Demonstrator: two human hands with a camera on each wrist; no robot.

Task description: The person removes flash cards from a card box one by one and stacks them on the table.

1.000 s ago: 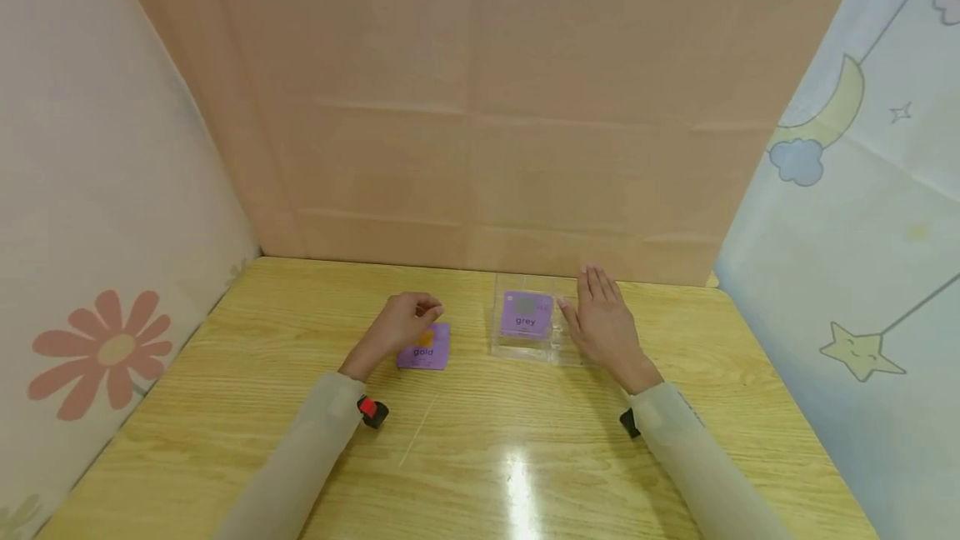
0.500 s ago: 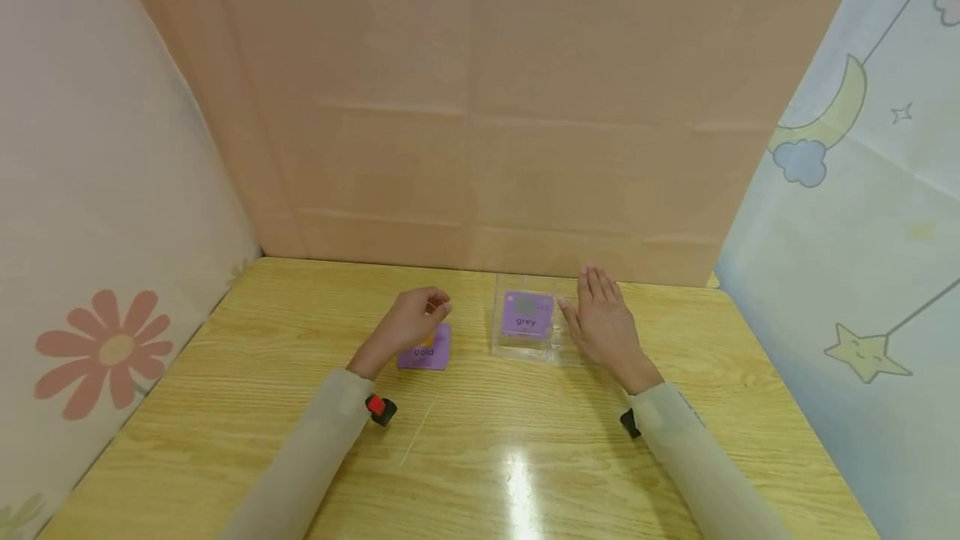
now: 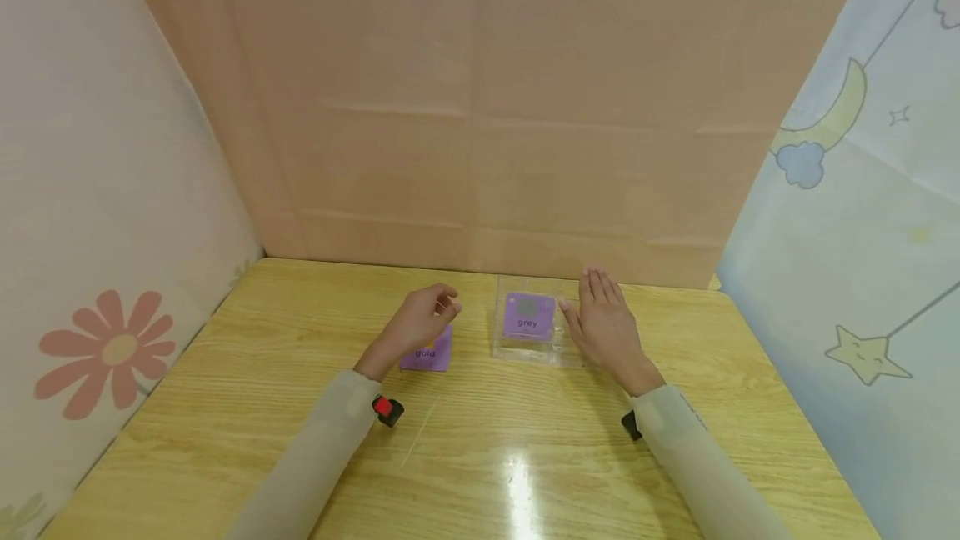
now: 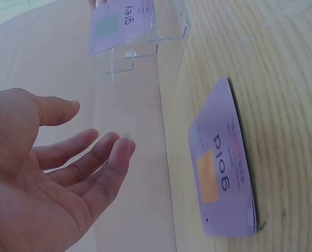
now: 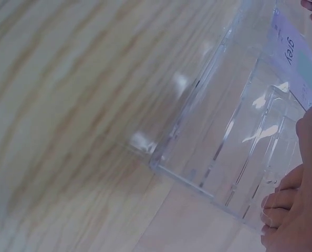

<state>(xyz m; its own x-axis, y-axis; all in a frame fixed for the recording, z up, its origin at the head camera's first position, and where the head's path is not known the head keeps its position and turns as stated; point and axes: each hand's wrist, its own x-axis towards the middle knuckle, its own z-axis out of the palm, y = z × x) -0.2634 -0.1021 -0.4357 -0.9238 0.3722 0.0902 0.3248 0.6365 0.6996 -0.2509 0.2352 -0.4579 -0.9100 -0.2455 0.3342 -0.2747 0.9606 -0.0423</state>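
Observation:
My left hand [image 3: 418, 317] hovers over the near stack of purple cards marked "gold" [image 3: 435, 359]. Its fingers are loosely bent with nothing between them, as the left wrist view shows. The gold card [image 4: 221, 168] lies flat on the table, with a thin dark layer under its edge. To its right stands a clear stepped plastic card holder [image 5: 198, 142]. A purple card marked "grey" [image 3: 528, 315] leans in the holder's left part. My right hand [image 3: 607, 330] rests along the holder's right side, fingers straight and together, thumb out near the grey card.
The wooden table [image 3: 480, 423] ends at a brown paper backdrop [image 3: 465, 148] close behind the holder. Printed cloth walls stand at both sides, with a flower [image 3: 116, 348] on the left and a star [image 3: 866, 354] on the right.
My left hand has shifted slightly right and away from me, its fingers spreading a little. My right hand, the holder and both cards stay where they were.

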